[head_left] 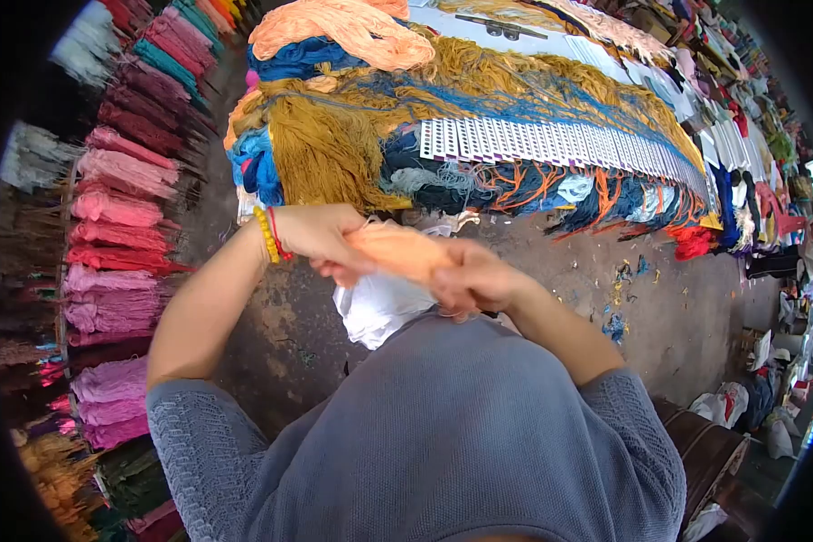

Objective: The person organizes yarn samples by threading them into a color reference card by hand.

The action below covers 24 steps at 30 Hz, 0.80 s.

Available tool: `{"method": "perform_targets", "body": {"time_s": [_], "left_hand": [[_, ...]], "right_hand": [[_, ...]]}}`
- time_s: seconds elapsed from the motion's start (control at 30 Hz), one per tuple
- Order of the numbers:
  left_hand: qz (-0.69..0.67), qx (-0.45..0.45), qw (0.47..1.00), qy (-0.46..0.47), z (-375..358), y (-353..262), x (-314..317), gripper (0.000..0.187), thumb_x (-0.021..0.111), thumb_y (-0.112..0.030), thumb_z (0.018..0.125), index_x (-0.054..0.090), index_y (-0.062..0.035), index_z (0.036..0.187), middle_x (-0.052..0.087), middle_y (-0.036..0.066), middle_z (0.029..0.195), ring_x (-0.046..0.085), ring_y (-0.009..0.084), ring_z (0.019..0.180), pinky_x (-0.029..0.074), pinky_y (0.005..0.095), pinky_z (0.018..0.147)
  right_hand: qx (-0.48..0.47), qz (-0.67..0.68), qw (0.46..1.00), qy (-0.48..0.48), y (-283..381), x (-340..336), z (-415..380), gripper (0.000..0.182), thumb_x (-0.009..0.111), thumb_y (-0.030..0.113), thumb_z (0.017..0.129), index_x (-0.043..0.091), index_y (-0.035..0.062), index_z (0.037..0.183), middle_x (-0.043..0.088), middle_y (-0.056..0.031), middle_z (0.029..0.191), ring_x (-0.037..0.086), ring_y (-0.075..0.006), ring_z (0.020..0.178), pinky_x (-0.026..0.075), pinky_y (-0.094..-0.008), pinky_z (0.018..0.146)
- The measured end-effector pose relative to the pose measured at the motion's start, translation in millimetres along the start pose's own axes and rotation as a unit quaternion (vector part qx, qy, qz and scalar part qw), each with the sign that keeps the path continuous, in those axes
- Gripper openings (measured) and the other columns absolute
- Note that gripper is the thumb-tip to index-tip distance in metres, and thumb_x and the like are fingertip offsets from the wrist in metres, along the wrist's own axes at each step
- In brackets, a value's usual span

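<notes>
In front of my body, a bundle of peach yarn [393,250] stretches between my two hands. My left hand [321,237], with yellow beads and a red band at the wrist, is wrapped round its left end. Round the right end closes my right hand [477,278], somewhat smeared by motion. Below the yarn a white cloth or bag [375,312] shows, partly hidden by my grey top. Beyond my hands, mustard yarn [321,144] hangs over the edge of a long table, and a larger peach skein [343,36] lies at its far left.
Rows of white cards with dark holes [533,142] run along the table above hanging blue and orange threads. Racks of pink and red skeins [117,226] stand on the left. Yarn scraps [616,325] litter the floor, and a brown seat [700,443] is at lower right.
</notes>
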<state>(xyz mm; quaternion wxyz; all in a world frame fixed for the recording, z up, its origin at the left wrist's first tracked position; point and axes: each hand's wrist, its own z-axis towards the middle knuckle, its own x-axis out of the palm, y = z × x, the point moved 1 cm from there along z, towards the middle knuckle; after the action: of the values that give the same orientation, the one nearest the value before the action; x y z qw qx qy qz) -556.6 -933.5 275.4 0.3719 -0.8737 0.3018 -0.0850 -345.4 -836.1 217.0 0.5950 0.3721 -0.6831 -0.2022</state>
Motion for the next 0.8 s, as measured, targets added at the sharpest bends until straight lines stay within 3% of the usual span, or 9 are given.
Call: {"method": "perform_targets", "body": {"time_s": [0.07, 0.1, 0.17, 0.2, 0.3, 0.37, 0.6, 0.7, 0.8], "left_hand": [[-0.143, 0.108, 0.974, -0.136, 7, 28, -1, 0.027, 0.059, -0.026, 0.08, 0.058, -0.0021, 0.092, 0.06, 0.004, 0.075, 0.054, 0.0059, 0.06, 0.042, 0.0189, 0.051], [-0.03, 0.277, 0.906, -0.318, 20, 39, 0, 0.033, 0.06, -0.026, 0.08, 0.055, -0.0015, 0.102, 0.059, 0.007, 0.091, 0.056, 0.0091, 0.08, 0.045, 0.0222, 0.069], [-0.179, 0.295, 0.843, -0.412, 9, 30, 20, 0.034, 0.058, -0.025, 0.082, 0.054, 0.0005, 0.103, 0.057, 0.009, 0.098, 0.054, 0.0131, 0.092, 0.043, 0.0264, 0.082], [-0.349, 0.396, 0.787, -0.318, 19, 39, 35, 0.036, 0.054, -0.027, 0.084, 0.053, 0.0031, 0.104, 0.058, 0.009, 0.096, 0.055, 0.0153, 0.09, 0.044, 0.0268, 0.079], [-0.249, 0.349, 0.881, -0.198, 76, 63, 67, 0.065, 0.052, -0.053, 0.079, 0.047, 0.0016, 0.113, 0.055, 0.008, 0.102, 0.053, 0.0161, 0.096, 0.042, 0.0281, 0.083], [-0.412, 0.393, 0.778, -0.265, 99, 50, 89, 0.083, 0.053, -0.063, 0.072, 0.037, -0.0005, 0.124, 0.048, 0.007, 0.113, 0.048, 0.0164, 0.104, 0.04, 0.0294, 0.086], [-0.459, 0.49, 0.715, -0.194, 91, 10, 54, 0.091, 0.05, -0.065, 0.072, 0.021, -0.0031, 0.133, 0.037, 0.015, 0.129, 0.041, 0.0265, 0.116, 0.034, 0.0381, 0.096], [-0.474, 0.512, 0.69, -0.191, 69, -4, 38, 0.082, 0.051, -0.056, 0.077, 0.022, -0.0035, 0.133, 0.044, 0.018, 0.122, 0.048, 0.0274, 0.108, 0.038, 0.0394, 0.093], [-0.512, 0.599, 0.593, -0.165, 21, -16, 10, 0.076, 0.048, -0.053, 0.081, 0.023, -0.0028, 0.132, 0.046, 0.017, 0.12, 0.048, 0.0286, 0.107, 0.038, 0.0395, 0.093]], "right_hand": [[-0.055, 0.077, 0.995, -0.027, 9, 5, 0, 0.034, 0.06, 0.027, 0.081, 0.046, 0.0028, 0.1, 0.051, -0.0018, 0.059, 0.039, -0.0066, 0.033, 0.033, -0.0189, 0.03], [-0.077, 0.083, 0.993, -0.038, 17, 4, 1, 0.033, 0.059, 0.025, 0.082, 0.046, 0.0028, 0.102, 0.052, -0.0021, 0.061, 0.041, -0.0064, 0.036, 0.035, -0.0186, 0.033], [-0.123, 0.043, 0.989, -0.073, 29, 6, 11, 0.029, 0.056, 0.022, 0.084, 0.044, 0.0036, 0.104, 0.053, -0.0029, 0.067, 0.046, -0.0061, 0.045, 0.039, -0.0178, 0.04], [-0.129, 0.022, 0.988, -0.081, 32, 4, 14, 0.027, 0.055, 0.02, 0.085, 0.044, 0.004, 0.104, 0.054, -0.0031, 0.07, 0.049, -0.0062, 0.051, 0.04, -0.0176, 0.044], [-0.142, -0.056, 0.98, -0.126, 34, 21, 29, 0.018, 0.053, 0.014, 0.086, 0.044, 0.0025, 0.096, 0.056, -0.0038, 0.071, 0.054, -0.0083, 0.059, 0.042, -0.0207, 0.048], [-0.099, -0.24, 0.954, -0.147, 23, 13, 36, 0.019, 0.054, 0.014, 0.085, 0.044, 0.0027, 0.096, 0.055, -0.0028, 0.081, 0.052, -0.007, 0.066, 0.043, -0.0217, 0.055], [-0.088, -0.469, 0.862, -0.17, 28, 17, 18, 0.025, 0.055, 0.011, 0.083, 0.047, -0.0007, 0.103, 0.054, -0.0028, 0.084, 0.051, -0.008, 0.076, 0.042, -0.0224, 0.065], [-0.174, -0.318, 0.914, -0.182, 20, 9, 17, 0.026, 0.055, 0.008, 0.083, 0.048, -0.0008, 0.106, 0.055, -0.0028, 0.084, 0.053, -0.0091, 0.078, 0.044, -0.0226, 0.069], [-0.201, -0.262, 0.914, -0.237, 20, -9, 8, 0.024, 0.054, 0.003, 0.082, 0.05, -0.0007, 0.105, 0.059, -0.0055, 0.088, 0.056, -0.0117, 0.084, 0.045, -0.0249, 0.077]]}}
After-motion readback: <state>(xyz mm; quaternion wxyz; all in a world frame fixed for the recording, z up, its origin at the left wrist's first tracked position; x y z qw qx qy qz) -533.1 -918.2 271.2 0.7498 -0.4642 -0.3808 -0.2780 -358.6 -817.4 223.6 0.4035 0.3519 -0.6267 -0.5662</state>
